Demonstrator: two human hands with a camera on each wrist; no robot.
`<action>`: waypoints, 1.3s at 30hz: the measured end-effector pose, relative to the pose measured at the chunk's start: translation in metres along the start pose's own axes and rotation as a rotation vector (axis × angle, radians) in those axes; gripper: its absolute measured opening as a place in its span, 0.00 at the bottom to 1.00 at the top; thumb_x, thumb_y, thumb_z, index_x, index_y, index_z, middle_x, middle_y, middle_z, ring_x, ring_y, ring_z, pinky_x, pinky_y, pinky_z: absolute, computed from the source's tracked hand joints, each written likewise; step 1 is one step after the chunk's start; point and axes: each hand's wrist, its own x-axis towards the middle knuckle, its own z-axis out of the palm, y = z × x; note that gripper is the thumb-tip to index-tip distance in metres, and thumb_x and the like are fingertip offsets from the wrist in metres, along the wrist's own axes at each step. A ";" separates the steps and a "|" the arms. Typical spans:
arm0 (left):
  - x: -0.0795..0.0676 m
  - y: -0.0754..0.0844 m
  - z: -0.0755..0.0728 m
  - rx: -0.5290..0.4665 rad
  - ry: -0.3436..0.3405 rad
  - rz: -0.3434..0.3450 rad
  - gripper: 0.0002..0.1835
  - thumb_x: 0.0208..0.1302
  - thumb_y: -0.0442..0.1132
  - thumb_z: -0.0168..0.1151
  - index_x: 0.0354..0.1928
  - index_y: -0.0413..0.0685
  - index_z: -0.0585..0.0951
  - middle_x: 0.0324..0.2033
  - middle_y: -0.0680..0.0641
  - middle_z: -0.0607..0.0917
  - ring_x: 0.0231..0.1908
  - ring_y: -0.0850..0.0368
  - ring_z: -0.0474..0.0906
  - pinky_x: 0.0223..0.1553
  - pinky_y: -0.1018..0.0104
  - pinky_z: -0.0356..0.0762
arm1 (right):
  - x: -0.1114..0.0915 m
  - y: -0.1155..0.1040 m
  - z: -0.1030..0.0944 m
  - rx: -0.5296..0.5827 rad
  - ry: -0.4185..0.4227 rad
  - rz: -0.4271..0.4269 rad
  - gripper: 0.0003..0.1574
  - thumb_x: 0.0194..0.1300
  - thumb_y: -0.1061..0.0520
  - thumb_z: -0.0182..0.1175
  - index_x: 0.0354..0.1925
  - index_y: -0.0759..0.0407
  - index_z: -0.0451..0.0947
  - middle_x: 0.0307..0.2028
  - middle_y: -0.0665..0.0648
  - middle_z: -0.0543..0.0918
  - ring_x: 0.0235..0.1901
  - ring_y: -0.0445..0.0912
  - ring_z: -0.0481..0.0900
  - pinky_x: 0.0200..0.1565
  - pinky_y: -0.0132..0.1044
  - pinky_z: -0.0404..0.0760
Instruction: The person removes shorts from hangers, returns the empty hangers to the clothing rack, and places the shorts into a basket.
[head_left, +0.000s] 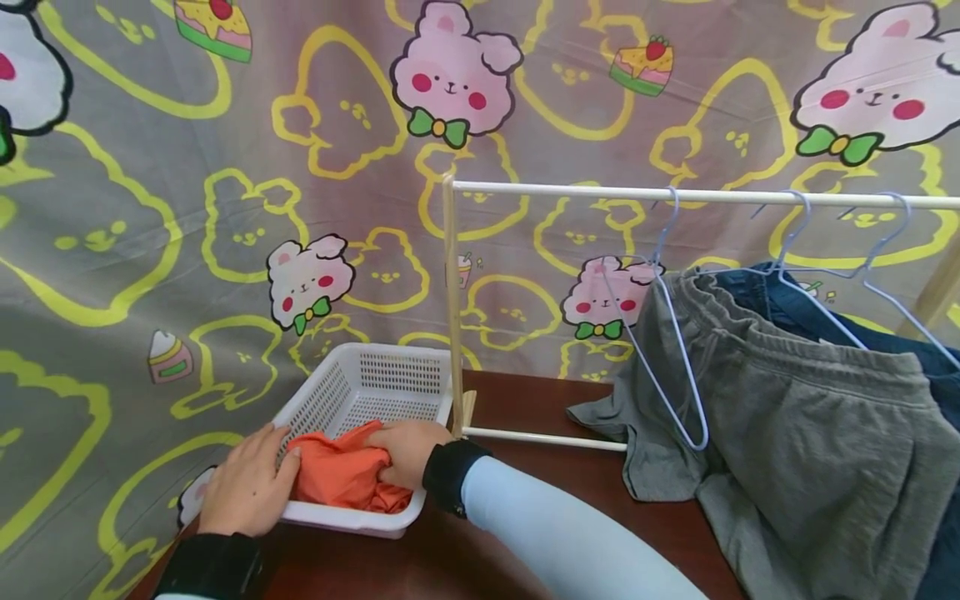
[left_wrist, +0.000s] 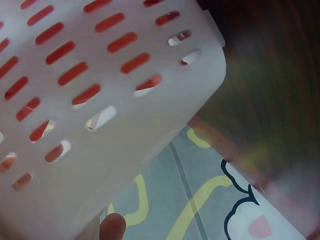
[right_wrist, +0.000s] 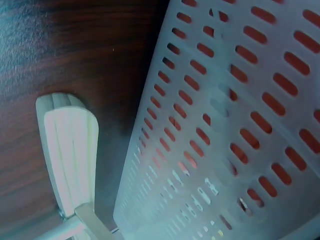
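A crumpled orange cloth garment [head_left: 337, 471] lies in the near part of a white plastic basket [head_left: 401, 367] with slotted walls. My left hand [head_left: 251, 479] holds the basket at its near left rim, thumb towards the garment. One of its fingertips [left_wrist: 112, 227] shows outside the wall in the left wrist view. From the right side my right hand [head_left: 412, 450] reaches over the rim and grips the orange garment; some of its fingers are hidden in the folds. Both wrist views show orange cloth through the slots of the basket wall [right_wrist: 220, 105].
Right of the basket stands a rack with a white rail [head_left: 555, 190] and a wooden post [head_left: 453, 308]. Blue hangers [head_left: 682, 358] hang there, with grey shorts [head_left: 817, 425] and dark blue clothing [head_left: 750, 287]. A patterned curtain [head_left: 247, 133] rises behind the dark brown table [head_left: 525, 400].
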 end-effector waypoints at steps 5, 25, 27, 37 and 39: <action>-0.002 0.001 0.000 -0.008 0.012 -0.014 0.30 0.78 0.51 0.46 0.68 0.31 0.68 0.66 0.24 0.65 0.64 0.25 0.61 0.60 0.26 0.57 | -0.002 0.000 -0.002 0.057 -0.029 0.032 0.27 0.65 0.41 0.68 0.62 0.32 0.78 0.51 0.37 0.82 0.46 0.40 0.77 0.54 0.37 0.76; 0.003 0.006 -0.008 0.037 -0.071 0.012 0.45 0.74 0.66 0.46 0.69 0.26 0.64 0.64 0.22 0.67 0.62 0.24 0.63 0.60 0.25 0.58 | -0.016 0.009 -0.008 0.012 0.077 0.025 0.32 0.67 0.38 0.62 0.68 0.32 0.73 0.60 0.40 0.79 0.57 0.41 0.76 0.64 0.40 0.69; 0.004 0.007 -0.008 0.041 -0.063 0.031 0.46 0.73 0.67 0.46 0.69 0.27 0.65 0.64 0.23 0.67 0.62 0.24 0.63 0.60 0.25 0.58 | -0.017 0.012 -0.007 0.017 0.099 0.023 0.32 0.67 0.39 0.62 0.68 0.32 0.74 0.60 0.40 0.79 0.57 0.40 0.76 0.64 0.40 0.70; 0.000 0.026 -0.014 0.043 -0.071 0.061 0.45 0.71 0.67 0.50 0.70 0.31 0.66 0.66 0.23 0.65 0.66 0.24 0.59 0.61 0.22 0.54 | -0.035 0.021 -0.017 0.039 0.249 0.024 0.29 0.68 0.44 0.60 0.67 0.38 0.76 0.65 0.48 0.76 0.65 0.45 0.70 0.67 0.41 0.67; -0.002 0.032 -0.015 0.043 -0.049 0.082 0.45 0.71 0.66 0.51 0.70 0.31 0.67 0.66 0.24 0.67 0.65 0.24 0.60 0.60 0.22 0.54 | -0.041 0.024 -0.019 0.059 0.278 0.044 0.29 0.69 0.44 0.61 0.67 0.39 0.76 0.66 0.48 0.76 0.66 0.46 0.70 0.67 0.42 0.68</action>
